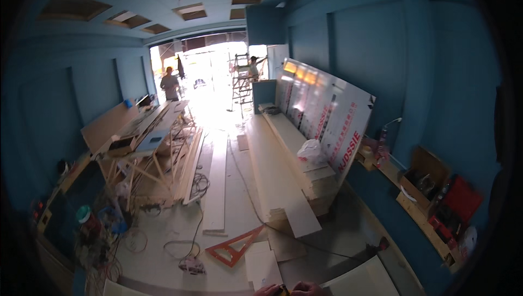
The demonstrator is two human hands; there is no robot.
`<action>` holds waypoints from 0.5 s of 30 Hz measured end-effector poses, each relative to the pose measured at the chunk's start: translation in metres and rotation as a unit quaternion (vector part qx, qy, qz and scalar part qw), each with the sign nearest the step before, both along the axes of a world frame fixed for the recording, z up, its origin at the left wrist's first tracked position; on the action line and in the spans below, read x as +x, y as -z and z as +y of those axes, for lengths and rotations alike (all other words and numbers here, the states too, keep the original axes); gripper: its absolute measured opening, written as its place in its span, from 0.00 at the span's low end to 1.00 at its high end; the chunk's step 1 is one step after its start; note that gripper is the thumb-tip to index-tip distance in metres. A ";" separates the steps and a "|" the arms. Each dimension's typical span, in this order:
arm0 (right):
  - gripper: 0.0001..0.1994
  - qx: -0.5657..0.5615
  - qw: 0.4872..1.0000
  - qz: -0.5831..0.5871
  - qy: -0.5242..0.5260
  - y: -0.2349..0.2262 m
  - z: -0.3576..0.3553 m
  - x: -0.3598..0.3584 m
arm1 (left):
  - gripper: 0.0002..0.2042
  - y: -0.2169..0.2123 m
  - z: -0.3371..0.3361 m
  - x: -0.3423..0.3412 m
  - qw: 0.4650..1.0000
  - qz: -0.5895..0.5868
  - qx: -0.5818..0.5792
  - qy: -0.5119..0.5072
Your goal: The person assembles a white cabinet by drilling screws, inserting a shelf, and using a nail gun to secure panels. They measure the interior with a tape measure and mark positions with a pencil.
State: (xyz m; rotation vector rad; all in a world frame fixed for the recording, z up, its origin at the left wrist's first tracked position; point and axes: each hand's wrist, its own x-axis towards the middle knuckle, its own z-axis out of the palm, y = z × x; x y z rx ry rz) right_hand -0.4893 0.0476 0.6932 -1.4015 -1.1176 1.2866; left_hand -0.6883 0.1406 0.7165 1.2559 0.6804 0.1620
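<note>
At the lower edge, my left hand (266,290) is closed around a small yellow-and-black tool (283,290), which looks like a tape measure but is mostly cut off. Just right of it, my right hand (306,289) has its fingers curled; what they hold, if anything, is hidden. Both hands are over the near end of a pale board (262,267). An orange triangular square (235,248) lies on the floor ahead and to the left. Another pale panel (362,279) is beside my right hand.
Long boards (275,168) are stacked ahead, by a leaning film-covered sheet (327,119). A workbench (147,146) stands left. Cables (231,162) cross the floor near a power tool (192,265). A toolbox (455,209) sits right. Two people (170,84) work far off, one near scaffolding (241,81).
</note>
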 end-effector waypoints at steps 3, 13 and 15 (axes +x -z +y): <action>0.11 -0.048 0.992 0.054 -0.107 0.019 0.029 -0.050 | 0.21 0.001 -0.008 -0.067 0.994 0.003 0.048 -0.096; 0.17 0.077 0.963 -0.087 -0.241 -0.019 0.057 -0.201 | 0.28 0.027 -0.034 -0.217 0.966 -0.113 -0.091 -0.214; 0.16 0.037 0.980 -0.040 -0.192 -0.025 0.042 -0.216 | 0.28 0.025 -0.028 -0.223 0.973 -0.114 -0.068 -0.186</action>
